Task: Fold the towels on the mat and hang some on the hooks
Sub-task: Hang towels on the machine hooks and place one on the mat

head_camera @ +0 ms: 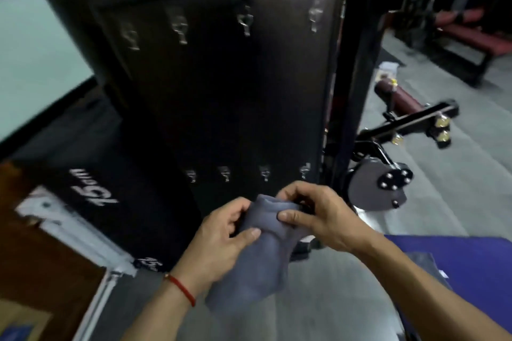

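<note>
A grey-blue towel [257,263] hangs between my hands in front of a dark board with hooks. My left hand [221,241] grips its upper left part, thumb across the cloth. My right hand [313,216] pinches the towel's top edge from the right. Several metal hooks stand in an upper row [245,21] and a lower row [264,173] on the dark board [221,97]; the lower row is just above my hands. At the lower right lies the blue mat [476,263] with another grey towel [424,263] on it.
Black gym equipment [388,174] with a round plate and a maroon roller [399,97] stands on the grey floor to the right. A black slab marked "15cm" [94,188] and a brown box [36,243] sit at the left. A red bench [476,39] is far right.
</note>
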